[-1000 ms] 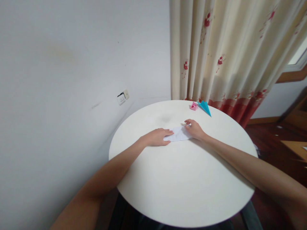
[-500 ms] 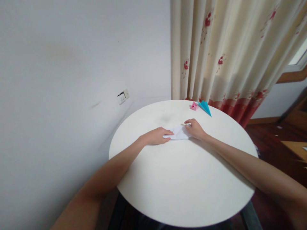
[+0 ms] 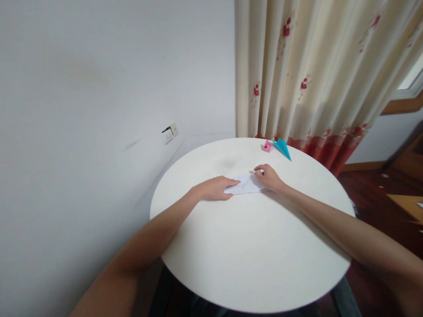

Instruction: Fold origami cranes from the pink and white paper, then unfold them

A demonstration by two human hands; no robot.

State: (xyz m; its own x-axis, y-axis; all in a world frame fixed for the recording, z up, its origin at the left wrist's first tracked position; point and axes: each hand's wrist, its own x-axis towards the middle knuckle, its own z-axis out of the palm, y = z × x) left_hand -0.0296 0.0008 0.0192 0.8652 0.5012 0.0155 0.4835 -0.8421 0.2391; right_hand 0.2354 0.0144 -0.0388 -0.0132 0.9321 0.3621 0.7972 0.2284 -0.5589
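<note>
Head view: left hand (image 3: 214,188) lies flat, fingers together, pressing the near-left end of the folded white paper (image 3: 245,185); right hand (image 3: 269,178) pinches its far-right edge with curled fingertips. Paper sits mid-table (image 3: 251,264). Risk: uneven pressure could skew the crease. Pink origami (image 3: 266,146) and blue paper plane (image 3: 283,148) rest far right.

Both arms stretched forward, left hand (image 3: 214,188) flat palm-down with fingers together, right hand (image 3: 269,178) palm-down with fingers curled, fingertips pointing toward each other.
</note>
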